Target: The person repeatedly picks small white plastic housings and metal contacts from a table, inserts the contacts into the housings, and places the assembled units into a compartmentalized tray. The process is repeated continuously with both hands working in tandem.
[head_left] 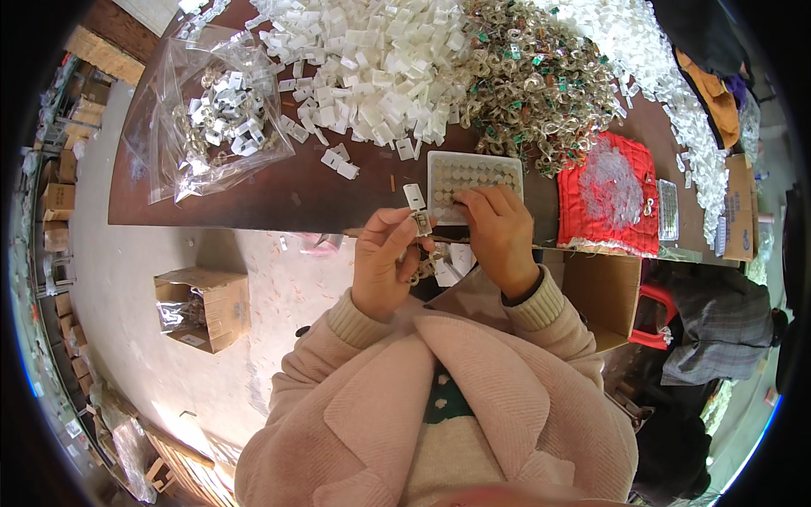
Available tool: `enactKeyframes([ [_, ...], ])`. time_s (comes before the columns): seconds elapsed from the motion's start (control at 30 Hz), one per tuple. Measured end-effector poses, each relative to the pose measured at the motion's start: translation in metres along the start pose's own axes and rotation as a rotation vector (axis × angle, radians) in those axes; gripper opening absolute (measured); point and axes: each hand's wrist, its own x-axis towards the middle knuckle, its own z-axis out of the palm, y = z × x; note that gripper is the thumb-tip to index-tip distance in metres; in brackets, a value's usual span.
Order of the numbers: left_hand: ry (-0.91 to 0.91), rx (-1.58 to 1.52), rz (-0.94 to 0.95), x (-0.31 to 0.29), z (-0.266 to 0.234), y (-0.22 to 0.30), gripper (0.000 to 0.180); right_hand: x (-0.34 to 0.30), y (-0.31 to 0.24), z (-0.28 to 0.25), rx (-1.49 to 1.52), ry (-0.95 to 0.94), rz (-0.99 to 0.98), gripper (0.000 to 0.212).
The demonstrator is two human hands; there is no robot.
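Case [414,197] of white plastic is pinched in the left hand [382,260] near the edge of the table [329,205]; a loose pinch could drop it. The right hand [504,237] bends its fingers over the tray [432,182], pinch unclear; a bump could scatter its discs [477,168].

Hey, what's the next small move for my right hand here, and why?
Probably lift one round disc from the white tray: your right hand's fingertips are over it, while your left hand holds a small white case beside it.
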Motion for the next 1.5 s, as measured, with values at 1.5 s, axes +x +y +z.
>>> enactKeyframes([
  [1.5, 0.009, 0.252, -0.054, -0.014, 0.056, 0.001, 0.015, 0.000, -0.018, -0.047, 1.386, -0.054, 0.767, 0.019],
])
